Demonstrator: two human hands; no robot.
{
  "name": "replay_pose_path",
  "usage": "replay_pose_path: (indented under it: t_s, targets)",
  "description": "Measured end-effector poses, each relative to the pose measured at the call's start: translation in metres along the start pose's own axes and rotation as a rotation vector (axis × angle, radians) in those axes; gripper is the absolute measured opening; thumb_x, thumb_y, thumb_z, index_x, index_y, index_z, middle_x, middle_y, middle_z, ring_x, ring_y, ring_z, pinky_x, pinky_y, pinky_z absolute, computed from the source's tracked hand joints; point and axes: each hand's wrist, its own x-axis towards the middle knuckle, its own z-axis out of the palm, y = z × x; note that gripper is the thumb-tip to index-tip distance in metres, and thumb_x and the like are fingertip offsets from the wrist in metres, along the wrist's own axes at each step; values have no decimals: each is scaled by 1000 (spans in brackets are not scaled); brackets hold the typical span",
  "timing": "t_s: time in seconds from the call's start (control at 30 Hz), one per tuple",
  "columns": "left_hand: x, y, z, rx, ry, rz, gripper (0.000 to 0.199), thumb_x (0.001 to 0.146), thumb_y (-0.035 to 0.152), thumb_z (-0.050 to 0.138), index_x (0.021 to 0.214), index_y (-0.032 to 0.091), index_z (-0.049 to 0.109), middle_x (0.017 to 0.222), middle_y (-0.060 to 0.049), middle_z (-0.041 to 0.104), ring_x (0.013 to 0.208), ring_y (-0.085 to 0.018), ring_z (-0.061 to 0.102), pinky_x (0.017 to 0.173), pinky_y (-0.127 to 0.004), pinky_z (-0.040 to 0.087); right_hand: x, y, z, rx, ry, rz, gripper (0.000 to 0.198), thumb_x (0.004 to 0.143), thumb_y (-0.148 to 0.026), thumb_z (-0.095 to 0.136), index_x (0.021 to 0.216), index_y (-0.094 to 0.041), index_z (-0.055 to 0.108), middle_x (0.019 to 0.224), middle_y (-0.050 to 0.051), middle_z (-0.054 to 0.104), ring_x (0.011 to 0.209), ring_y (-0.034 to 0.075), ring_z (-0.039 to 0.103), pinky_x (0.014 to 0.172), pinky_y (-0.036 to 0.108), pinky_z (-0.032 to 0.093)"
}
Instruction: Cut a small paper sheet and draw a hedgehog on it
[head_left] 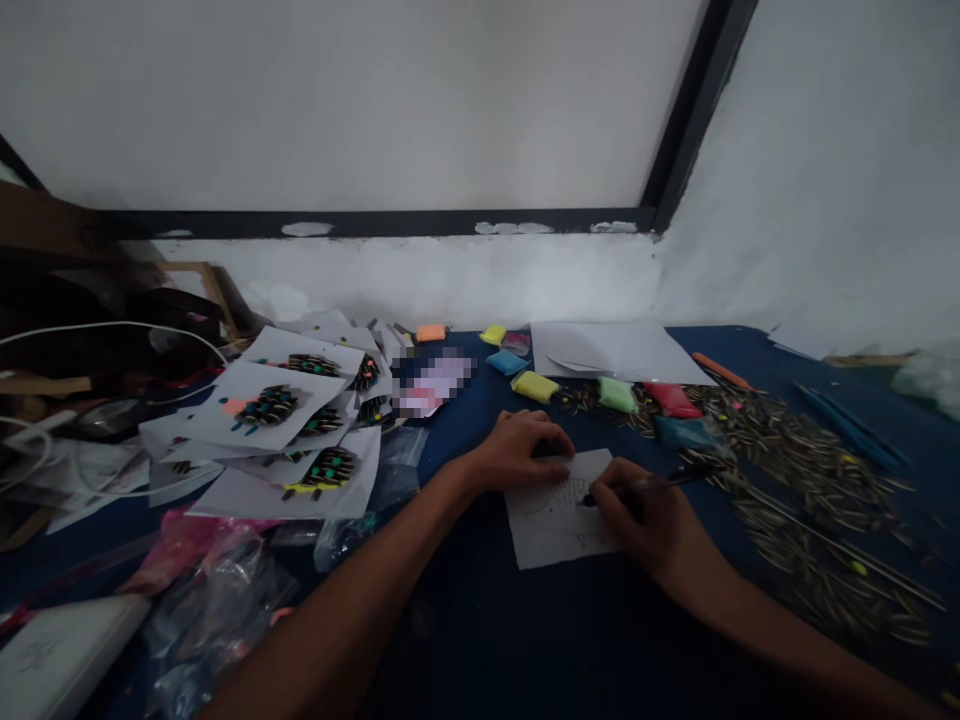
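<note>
A small white sheet of paper [534, 548] lies on the blue tabletop in front of me, with a line drawing and rows of small marks on it. My right hand [646, 515] grips a dark pen [667, 479], its tip down at the drawing. My left hand [517, 452] lies over the upper left edge of the sheet, fingers loosely bent and thumb stretched along the paper. It holds nothing that I can see. Part of the drawing is hidden under both hands.
Striped sunflower seeds [810, 460] spread across the right, near a blue pair of tweezers or similar tool [851, 428]. Coloured clay packets [535, 387] lie behind the sheet, before blank paper [607, 348]. Seed-decorated sheets [262, 405] pile at left, above plastic bags [217, 590].
</note>
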Motion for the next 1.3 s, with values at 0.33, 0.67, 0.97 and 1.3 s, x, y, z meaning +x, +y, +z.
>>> replay_pose_path:
  t_s: [0.33,0.67,0.97,1.3]
  targets:
    - [0,1,-1,4,-11,-7,20,78,27,65,97,21,66,99,-3,61,101,-20,54,91,-38,32,0,4,-5,-53,77,27,24,84,-36,43,66,-21,49,50,-4,43,43,11,42,41,23,28]
    - [0,1,-1,15,-8,2,20,79,28,64,98,22,66,100,-3,60,100,-20,54,91,-38,32,0,2,-3,-39,41,25,24,84,-37,42,69,-21,49,50,-5,43,43,11,41,41,24,27]
    - [-1,3,-2,8,-12,-4,20,79,30,64,98,22,66,100,-2,60,102,-20,53,92,-38,32,0,-2,-5,-56,66,18,22,84,-35,42,68,-21,48,48,-5,44,43,11,43,41,24,28]
    - [0,2,-1,9,-9,-4,21,78,29,65,98,22,66,99,-3,61,101,-20,54,92,-37,32,1,0,-4,-43,36,21,23,83,-36,42,67,-21,49,48,-5,43,42,12,43,40,24,28]
